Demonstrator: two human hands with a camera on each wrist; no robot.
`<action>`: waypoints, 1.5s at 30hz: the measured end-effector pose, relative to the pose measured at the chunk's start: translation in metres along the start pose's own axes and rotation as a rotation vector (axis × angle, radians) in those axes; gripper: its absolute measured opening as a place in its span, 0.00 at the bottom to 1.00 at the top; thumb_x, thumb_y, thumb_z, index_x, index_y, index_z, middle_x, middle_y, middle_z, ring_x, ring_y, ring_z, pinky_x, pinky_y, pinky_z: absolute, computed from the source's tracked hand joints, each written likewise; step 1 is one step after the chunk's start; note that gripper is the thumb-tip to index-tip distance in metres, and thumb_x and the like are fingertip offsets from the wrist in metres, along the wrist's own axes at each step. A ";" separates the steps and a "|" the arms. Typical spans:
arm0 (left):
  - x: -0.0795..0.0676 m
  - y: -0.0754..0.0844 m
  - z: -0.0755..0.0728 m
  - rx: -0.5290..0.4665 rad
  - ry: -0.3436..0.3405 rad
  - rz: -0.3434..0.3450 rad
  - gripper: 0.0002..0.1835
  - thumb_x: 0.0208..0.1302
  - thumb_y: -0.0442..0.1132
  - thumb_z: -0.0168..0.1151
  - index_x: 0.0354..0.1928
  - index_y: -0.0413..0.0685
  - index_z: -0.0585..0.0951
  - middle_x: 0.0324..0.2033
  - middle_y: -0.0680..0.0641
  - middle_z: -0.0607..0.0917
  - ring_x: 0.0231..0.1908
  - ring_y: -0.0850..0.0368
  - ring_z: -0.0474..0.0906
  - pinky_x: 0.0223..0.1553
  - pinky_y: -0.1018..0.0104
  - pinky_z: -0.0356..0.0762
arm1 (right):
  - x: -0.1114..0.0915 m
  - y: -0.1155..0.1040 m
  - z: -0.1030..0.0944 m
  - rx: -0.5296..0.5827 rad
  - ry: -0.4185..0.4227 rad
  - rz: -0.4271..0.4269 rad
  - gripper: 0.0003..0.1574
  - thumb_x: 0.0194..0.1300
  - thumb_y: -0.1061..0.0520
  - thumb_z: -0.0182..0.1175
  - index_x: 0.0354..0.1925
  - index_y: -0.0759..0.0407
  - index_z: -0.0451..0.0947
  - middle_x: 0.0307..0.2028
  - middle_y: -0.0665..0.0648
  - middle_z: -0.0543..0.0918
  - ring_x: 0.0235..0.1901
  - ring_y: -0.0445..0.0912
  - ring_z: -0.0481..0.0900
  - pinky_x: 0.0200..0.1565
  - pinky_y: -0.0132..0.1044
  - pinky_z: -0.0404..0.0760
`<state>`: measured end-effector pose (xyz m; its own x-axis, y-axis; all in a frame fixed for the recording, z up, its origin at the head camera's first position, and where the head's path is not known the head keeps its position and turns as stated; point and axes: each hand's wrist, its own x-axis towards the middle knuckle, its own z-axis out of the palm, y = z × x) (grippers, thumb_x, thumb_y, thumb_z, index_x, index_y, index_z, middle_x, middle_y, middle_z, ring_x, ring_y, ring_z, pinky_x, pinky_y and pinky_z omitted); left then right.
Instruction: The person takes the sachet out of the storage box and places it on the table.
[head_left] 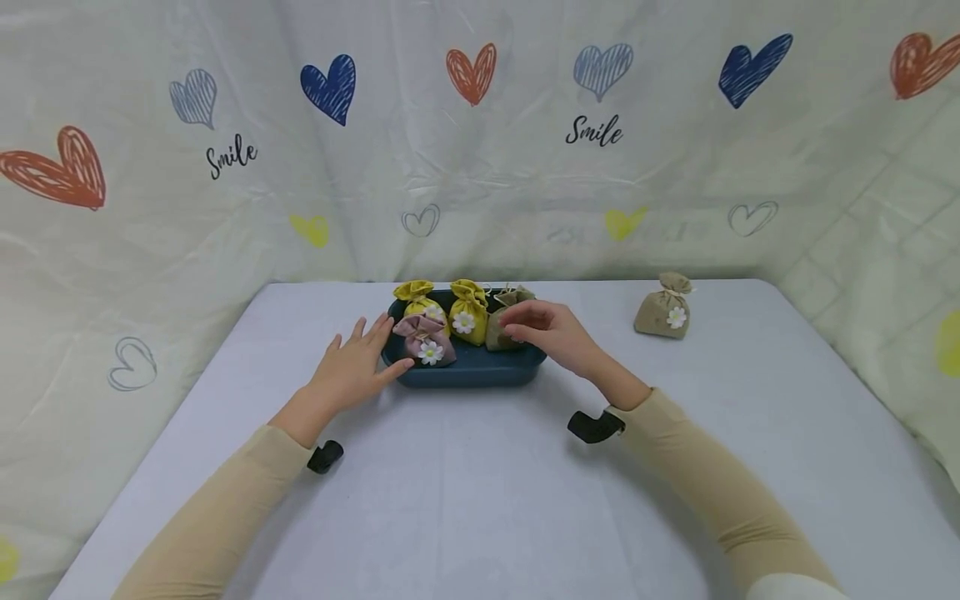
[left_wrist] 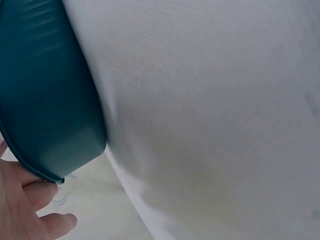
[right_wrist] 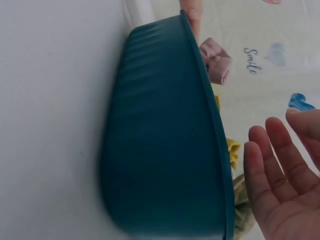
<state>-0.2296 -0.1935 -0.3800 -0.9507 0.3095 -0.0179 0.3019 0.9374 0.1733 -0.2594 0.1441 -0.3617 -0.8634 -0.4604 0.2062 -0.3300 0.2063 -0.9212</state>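
Observation:
A dark teal tub [head_left: 468, 377] holds several small drawstring pouches with daisy decorations. At its left end sits a pink pouch [head_left: 415, 328], with a yellow pouch [head_left: 414, 291] behind it. Another yellow pouch [head_left: 470, 321] stands in the middle, and a brown pouch [head_left: 495, 333] is at the right end. My left hand [head_left: 348, 371] has its fingers spread, fingertips at the tub's left rim and thumb near the pink pouch. Over the right end hovers my right hand [head_left: 555, 337], partly covering the brown pouch; in the right wrist view its loosely extended fingers [right_wrist: 285, 155] hold nothing.
A separate brown pouch [head_left: 660, 312] with a white flower stands at the table's back right. The table [head_left: 450, 492] has a white cover. Behind its far edge hangs a pale curtain [head_left: 517, 175] printed with hearts. Dark wrist cameras sit below both cuffs.

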 end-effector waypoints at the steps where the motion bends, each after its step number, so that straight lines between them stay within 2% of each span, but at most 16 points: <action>1: 0.000 0.000 0.000 0.001 -0.002 -0.002 0.49 0.75 0.69 0.47 0.82 0.41 0.50 0.80 0.41 0.50 0.77 0.32 0.43 0.71 0.28 0.44 | 0.001 0.000 0.002 -0.005 -0.003 0.001 0.16 0.74 0.64 0.61 0.56 0.71 0.80 0.52 0.65 0.84 0.51 0.61 0.83 0.53 0.45 0.83; 5: -0.001 -0.001 0.000 0.010 0.002 -0.002 0.49 0.75 0.69 0.47 0.82 0.42 0.50 0.80 0.41 0.49 0.78 0.32 0.43 0.71 0.28 0.44 | 0.006 0.001 0.011 -0.043 -0.009 -0.006 0.15 0.74 0.64 0.62 0.55 0.70 0.81 0.50 0.65 0.85 0.50 0.59 0.83 0.54 0.59 0.80; 7: -0.001 -0.001 0.000 0.013 0.006 0.000 0.49 0.75 0.69 0.47 0.82 0.42 0.50 0.80 0.41 0.50 0.78 0.32 0.43 0.71 0.28 0.44 | 0.009 0.000 0.015 -0.060 -0.014 -0.005 0.16 0.73 0.64 0.62 0.56 0.70 0.81 0.51 0.65 0.85 0.50 0.58 0.83 0.53 0.58 0.81; 11: 0.000 -0.001 0.000 0.024 0.009 0.001 0.49 0.75 0.69 0.47 0.82 0.42 0.50 0.80 0.42 0.50 0.78 0.33 0.43 0.71 0.28 0.45 | 0.015 0.001 0.024 -0.098 -0.039 0.001 0.18 0.73 0.63 0.62 0.57 0.70 0.81 0.53 0.65 0.85 0.52 0.54 0.83 0.50 0.43 0.83; 13: 0.001 -0.001 0.000 0.029 0.010 0.002 0.49 0.75 0.69 0.46 0.82 0.42 0.50 0.80 0.42 0.50 0.78 0.33 0.44 0.71 0.28 0.45 | 0.017 0.001 0.028 -0.107 -0.058 -0.001 0.18 0.73 0.64 0.63 0.58 0.70 0.80 0.53 0.64 0.84 0.53 0.54 0.82 0.50 0.41 0.83; 20: 0.002 -0.003 0.003 0.036 0.005 0.004 0.49 0.75 0.70 0.46 0.82 0.42 0.50 0.80 0.42 0.50 0.78 0.33 0.43 0.71 0.28 0.45 | 0.026 0.007 0.040 -0.111 -0.091 0.005 0.19 0.73 0.64 0.62 0.59 0.72 0.79 0.53 0.64 0.84 0.53 0.54 0.83 0.52 0.42 0.83; 27: 0.003 -0.004 0.003 0.031 0.007 0.008 0.50 0.75 0.70 0.46 0.82 0.41 0.50 0.80 0.41 0.50 0.77 0.32 0.43 0.71 0.28 0.44 | 0.034 0.004 0.046 -0.216 -0.096 0.035 0.21 0.72 0.64 0.64 0.61 0.68 0.79 0.56 0.64 0.84 0.55 0.54 0.83 0.55 0.42 0.82; 32: 0.003 -0.004 0.002 0.030 0.008 0.006 0.50 0.74 0.70 0.46 0.82 0.42 0.49 0.80 0.41 0.50 0.78 0.32 0.43 0.71 0.28 0.44 | 0.042 0.001 0.048 -0.285 -0.130 0.048 0.23 0.72 0.64 0.64 0.62 0.67 0.79 0.58 0.63 0.83 0.56 0.54 0.83 0.55 0.41 0.82; 45: 0.003 -0.002 0.001 0.021 0.002 0.001 0.49 0.75 0.70 0.46 0.82 0.42 0.50 0.80 0.41 0.50 0.78 0.33 0.43 0.71 0.28 0.45 | 0.058 0.005 0.058 -0.265 -0.176 0.086 0.27 0.70 0.66 0.65 0.65 0.67 0.75 0.60 0.67 0.80 0.59 0.58 0.81 0.56 0.44 0.82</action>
<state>-0.2332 -0.1946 -0.3809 -0.9504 0.3107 -0.0160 0.3048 0.9402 0.1524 -0.2891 0.0684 -0.3739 -0.8206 -0.5694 0.0499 -0.3666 0.4573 -0.8102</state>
